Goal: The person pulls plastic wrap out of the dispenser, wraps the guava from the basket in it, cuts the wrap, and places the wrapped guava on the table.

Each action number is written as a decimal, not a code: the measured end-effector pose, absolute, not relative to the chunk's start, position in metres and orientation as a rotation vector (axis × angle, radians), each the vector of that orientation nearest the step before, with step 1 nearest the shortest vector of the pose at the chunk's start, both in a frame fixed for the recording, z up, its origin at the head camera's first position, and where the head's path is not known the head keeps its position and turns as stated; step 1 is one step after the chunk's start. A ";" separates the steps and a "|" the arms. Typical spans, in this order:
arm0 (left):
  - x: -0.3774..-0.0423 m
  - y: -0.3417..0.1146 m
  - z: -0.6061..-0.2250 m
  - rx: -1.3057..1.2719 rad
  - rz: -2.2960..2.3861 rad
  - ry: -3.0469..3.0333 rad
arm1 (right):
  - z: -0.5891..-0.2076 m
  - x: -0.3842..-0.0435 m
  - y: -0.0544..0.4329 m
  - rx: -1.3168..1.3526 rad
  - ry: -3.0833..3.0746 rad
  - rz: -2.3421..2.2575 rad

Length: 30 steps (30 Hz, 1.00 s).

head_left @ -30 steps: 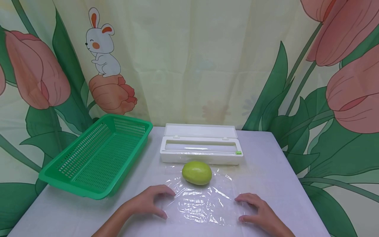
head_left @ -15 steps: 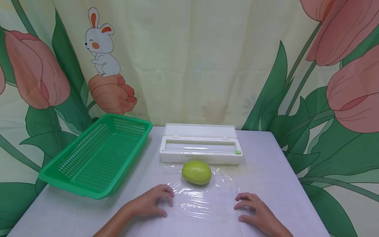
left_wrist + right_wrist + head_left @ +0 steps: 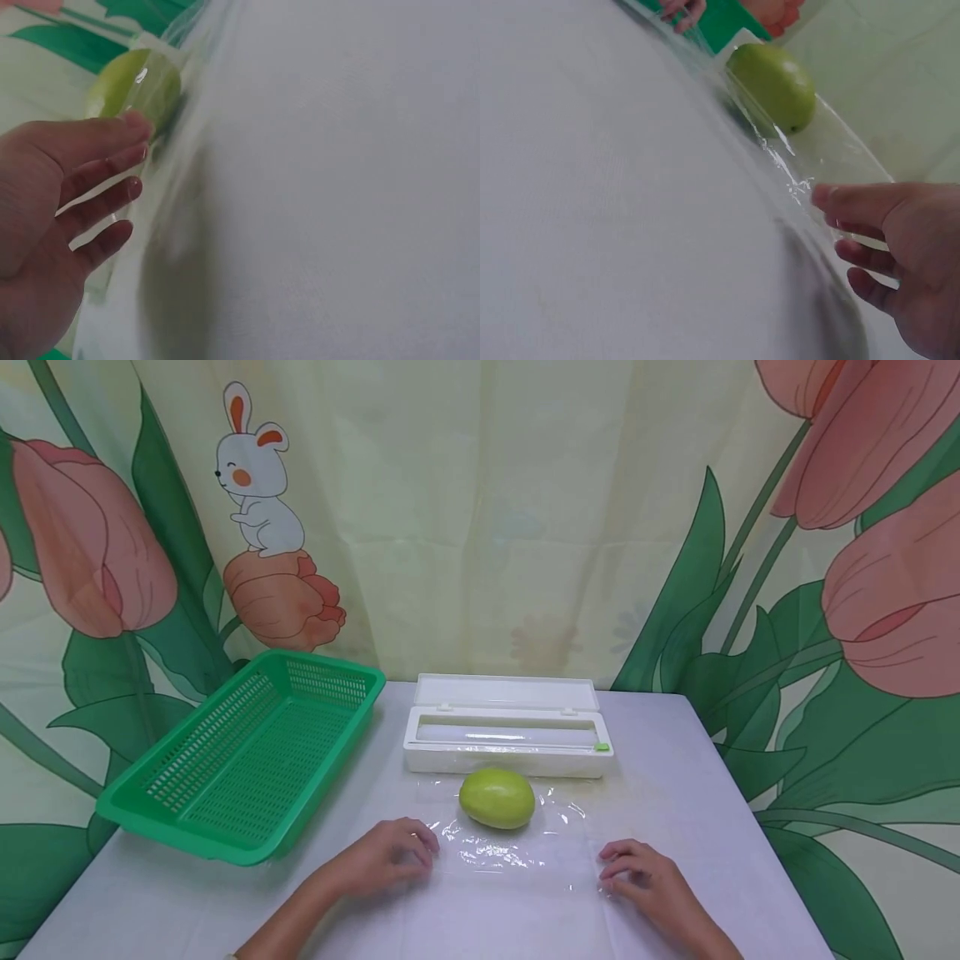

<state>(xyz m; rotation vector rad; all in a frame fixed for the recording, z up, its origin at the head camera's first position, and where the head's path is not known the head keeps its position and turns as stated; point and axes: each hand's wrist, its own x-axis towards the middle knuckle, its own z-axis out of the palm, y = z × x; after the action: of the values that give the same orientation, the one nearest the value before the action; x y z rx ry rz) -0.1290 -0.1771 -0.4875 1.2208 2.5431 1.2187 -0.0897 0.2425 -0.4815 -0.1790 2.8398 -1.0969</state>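
Note:
A yellow-green oval fruit, like a mango (image 3: 497, 798), lies on the far part of a clear sheet of cling film (image 3: 498, 853). Its near edge is raised off the table. At the film's left edge my left hand (image 3: 386, 860) pinches it between thumb and fingers; the left wrist view has the thumb (image 3: 135, 126) against the film, other fingers spread apart. My right hand (image 3: 648, 881) pinches the opposite edge, and in the right wrist view the taut film runs from my thumb (image 3: 829, 196) past the fruit. Behind the fruit stands an open white cling film dispenser (image 3: 510, 760) with a roll inside.
A green plastic basket (image 3: 360, 727) with slotted walls sits at the left of the table. White cloth covers the table (image 3: 720, 827). A curtain (image 3: 480, 527) printed with tulips and a rabbit hangs close behind and at both sides.
Both hands' fingers have drawn together onto the film's side edges. The film's near edge has risen from the table, and its glints have shifted toward the fruit. Fruit, dispenser and basket stay put.

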 end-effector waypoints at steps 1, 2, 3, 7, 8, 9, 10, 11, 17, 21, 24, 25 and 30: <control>-0.130 -0.178 -0.486 1.224 1.240 2.540 | -0.480 -0.090 0.242 -0.177 2.846 -1.108; -0.131 -0.178 -0.485 1.220 1.265 2.531 | -0.479 -0.090 0.243 -0.189 2.855 -1.126; -0.132 -0.178 -0.483 1.208 1.287 2.517 | -0.477 -0.091 0.243 -0.198 2.861 -1.141; -0.135 -0.179 -0.476 1.106 1.349 2.469 | -0.475 -0.094 0.244 -0.217 2.861 -1.229; -0.135 -0.179 -0.475 1.082 1.357 2.465 | -0.474 -0.094 0.244 -0.214 2.856 -1.247; -0.136 -0.179 -0.473 1.066 1.358 2.468 | -0.473 -0.095 0.244 -0.195 2.849 -1.261; -0.137 -0.179 -0.472 1.052 1.359 2.473 | -0.473 -0.096 0.244 -0.191 2.843 -1.277; -0.137 -0.179 -0.471 1.042 1.362 2.480 | -0.471 -0.097 0.244 -0.194 2.835 -1.287; -0.141 -0.176 -0.467 0.979 1.458 2.440 | -0.462 -0.101 0.244 -0.146 2.726 -1.377; -0.143 -0.174 -0.464 0.930 1.518 2.402 | -0.456 -0.102 0.244 -0.148 2.645 -1.458; -0.145 -0.172 -0.462 0.910 1.493 2.429 | -0.455 -0.103 0.244 -0.211 2.633 -1.523; -0.145 -0.172 -0.461 0.905 1.483 2.435 | -0.454 -0.103 0.244 -0.236 2.640 -1.540; -0.148 -0.172 -0.458 0.945 1.483 2.429 | -0.451 -0.106 0.242 -0.213 2.701 -1.564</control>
<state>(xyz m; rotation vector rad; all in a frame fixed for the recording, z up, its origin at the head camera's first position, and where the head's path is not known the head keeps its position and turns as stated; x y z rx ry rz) -0.1482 -0.1721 -0.4576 0.9451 2.4293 1.4834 -0.1064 0.2423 -0.4514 -0.2127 2.7010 -1.5645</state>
